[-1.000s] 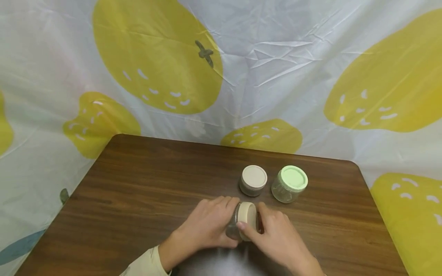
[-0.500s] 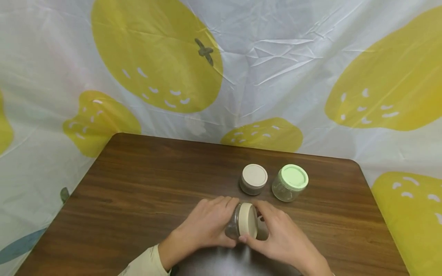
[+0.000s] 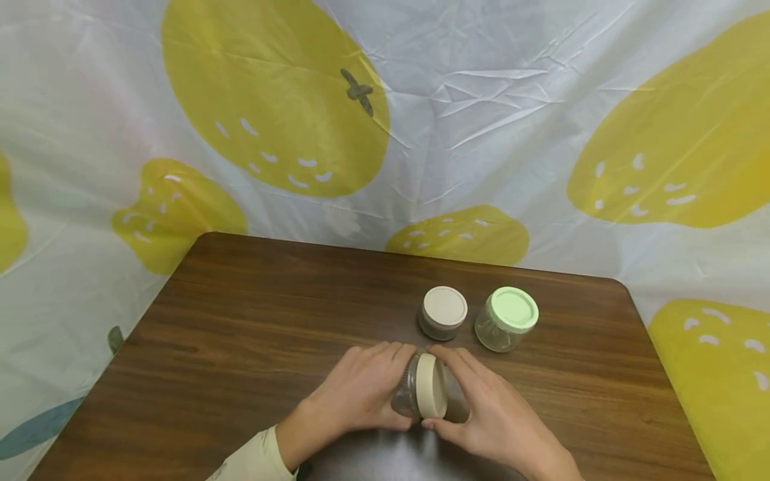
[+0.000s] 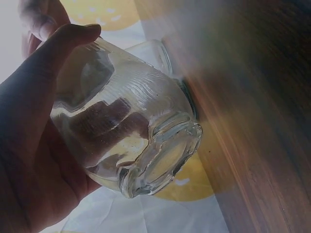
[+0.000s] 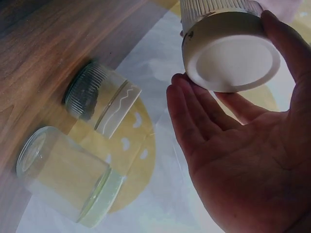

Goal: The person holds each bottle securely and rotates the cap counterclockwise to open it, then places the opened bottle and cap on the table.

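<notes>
Tilted on its side above the table, a clear glass jar (image 4: 121, 121) is gripped around its body by my left hand (image 3: 355, 391), its thick base facing the left wrist camera. A cream lid (image 3: 431, 387) sits on the jar's mouth, facing right. My right hand (image 3: 487, 407) spans this lid, thumb on the near side of the rim and fingertips on the far side. In the right wrist view, the lid's flat face (image 5: 235, 63) shows, and the palm stands apart from it.
Beyond the hands, a short jar with a cream lid (image 3: 444, 306) stands upright on the brown wooden table (image 3: 271, 321). Right of it stands a clear jar (image 3: 498, 333) with a pale green lid (image 3: 514, 308). A cloth with yellow fruit shapes (image 3: 277, 100) hangs behind the table.
My right thumb has slid off the lid's face to its near rim, and the fingers have shifted to the far rim. My left hand keeps its grip on the jar.
</notes>
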### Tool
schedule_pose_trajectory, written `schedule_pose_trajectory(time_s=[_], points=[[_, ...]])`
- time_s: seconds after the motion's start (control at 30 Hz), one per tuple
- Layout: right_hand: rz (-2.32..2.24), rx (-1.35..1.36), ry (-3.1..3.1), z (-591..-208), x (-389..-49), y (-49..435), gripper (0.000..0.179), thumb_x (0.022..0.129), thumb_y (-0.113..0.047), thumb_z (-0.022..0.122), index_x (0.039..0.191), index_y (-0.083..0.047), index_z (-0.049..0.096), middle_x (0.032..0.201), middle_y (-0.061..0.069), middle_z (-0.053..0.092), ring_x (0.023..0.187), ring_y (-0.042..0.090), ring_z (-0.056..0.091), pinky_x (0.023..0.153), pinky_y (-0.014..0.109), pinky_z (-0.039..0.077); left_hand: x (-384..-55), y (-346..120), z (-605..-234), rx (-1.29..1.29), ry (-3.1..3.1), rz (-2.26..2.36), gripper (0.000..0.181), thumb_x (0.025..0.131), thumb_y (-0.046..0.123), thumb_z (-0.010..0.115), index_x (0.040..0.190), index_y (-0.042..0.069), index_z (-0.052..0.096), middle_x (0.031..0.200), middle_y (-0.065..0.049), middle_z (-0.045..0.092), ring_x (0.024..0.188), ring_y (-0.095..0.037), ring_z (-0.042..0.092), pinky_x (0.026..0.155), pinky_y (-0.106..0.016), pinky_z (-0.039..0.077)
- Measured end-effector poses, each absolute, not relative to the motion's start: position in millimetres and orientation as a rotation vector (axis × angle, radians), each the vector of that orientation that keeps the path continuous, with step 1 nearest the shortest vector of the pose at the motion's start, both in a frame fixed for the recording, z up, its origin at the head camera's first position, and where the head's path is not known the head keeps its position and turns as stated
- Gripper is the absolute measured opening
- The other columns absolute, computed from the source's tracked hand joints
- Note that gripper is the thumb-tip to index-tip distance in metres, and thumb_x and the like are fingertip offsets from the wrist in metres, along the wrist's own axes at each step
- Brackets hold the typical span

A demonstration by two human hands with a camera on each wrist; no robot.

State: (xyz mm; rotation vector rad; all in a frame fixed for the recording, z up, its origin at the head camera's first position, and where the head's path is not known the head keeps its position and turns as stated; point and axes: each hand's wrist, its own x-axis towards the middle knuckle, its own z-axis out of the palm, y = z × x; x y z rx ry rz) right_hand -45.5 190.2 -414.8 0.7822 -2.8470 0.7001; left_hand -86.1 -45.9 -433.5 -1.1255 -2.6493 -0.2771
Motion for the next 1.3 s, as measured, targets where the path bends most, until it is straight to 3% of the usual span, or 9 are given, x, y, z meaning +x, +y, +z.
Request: schedule_pose_trajectory(time_s=[0.17, 0.27, 0.5, 0.7, 0.9, 1.1, 1.3], points=[[0.809, 0.698, -2.883, -416.2, -43.5, 189.9, 0.095, 0.085, -0.061, 0.081, 0.161, -0.023, 0.039, 0.143, -0.01, 0.061, 0.119, 0.009, 0.067, 0.095, 0.037, 0.059, -85.5, -46.0, -434.2, -1.133, -2.647, -0.308, 0.077, 0.062, 0.061, 0.087, 0.119, 0.016, 0.062, 0.099, 0.007, 0.07, 0.085, -0.01, 0.068, 0.065, -0.03, 0.059], [0.942, 0.644, -2.884, -418.5, -44.5, 188.3, 0.089, 0.09, -0.057, 0.077, 0.162, -0.024, 0.037, 0.137, -0.01, 0.063, 0.108, 0.006, 0.067, 0.089, 0.033, 0.059, -84.9, -45.5, -433.8, -1.138, -2.644, -0.331, 0.075, 0.063, 0.06, 0.087, 0.119, 0.017, 0.062, 0.098, 0.007, 0.069, 0.085, -0.01, 0.068, 0.065, -0.031, 0.059], [1.023, 0.697, -2.849, -423.6, -47.7, 183.7, 0.083, 0.092, -0.055, 0.077, 0.159, -0.021, 0.042, 0.132, -0.011, 0.059, 0.097, 0.0, 0.062, 0.079, 0.024, 0.057, -85.1, -45.1, -433.3, -1.146, -2.679, -0.325, 0.079, 0.064, 0.062, 0.087, 0.123, 0.016, 0.062, 0.102, 0.006, 0.07, 0.087, -0.011, 0.069, 0.066, -0.031, 0.06], [0.939, 0.728, -2.78, -424.0, -48.2, 183.3, 0.077, 0.088, -0.052, 0.082, 0.152, -0.025, 0.049, 0.136, -0.013, 0.061, 0.107, 0.003, 0.065, 0.09, 0.032, 0.06, -86.4, -46.8, -435.0, -1.144, -2.689, -0.355, 0.08, 0.065, 0.06, 0.088, 0.126, 0.016, 0.062, 0.103, 0.007, 0.071, 0.089, -0.011, 0.07, 0.069, -0.032, 0.061], [0.888, 0.701, -2.672, -421.5, -50.1, 184.4, 0.076, 0.08, -0.048, 0.09, 0.145, -0.022, 0.059, 0.136, -0.013, 0.065, 0.124, 0.009, 0.064, 0.103, 0.036, 0.054, -92.0, -51.8, -437.1, -1.111, -2.665, -0.451, 0.083, 0.061, 0.056, 0.092, 0.128, 0.016, 0.061, 0.106, 0.007, 0.072, 0.092, -0.011, 0.07, 0.072, -0.033, 0.061], [0.953, 0.643, -2.575, -422.1, -54.5, 185.8, 0.077, 0.075, -0.038, 0.095, 0.142, -0.021, 0.062, 0.134, -0.011, 0.068, 0.116, 0.009, 0.066, 0.097, 0.02, 0.051, -98.9, -58.4, -436.3, -1.055, -2.658, -0.519, 0.084, 0.061, 0.06, 0.092, 0.127, 0.018, 0.061, 0.104, 0.009, 0.073, 0.087, -0.007, 0.071, 0.068, -0.03, 0.06], [0.949, 0.594, -2.523, -425.8, -60.5, 188.0, 0.08, 0.07, -0.035, 0.098, 0.141, -0.019, 0.065, 0.122, -0.008, 0.073, 0.097, 0.006, 0.064, 0.081, 0.023, 0.054, -108.8, -63.6, -431.5, -0.878, -2.693, -0.648, 0.082, 0.059, 0.058, 0.094, 0.126, 0.022, 0.064, 0.103, 0.01, 0.076, 0.083, -0.008, 0.073, 0.065, -0.031, 0.059]])
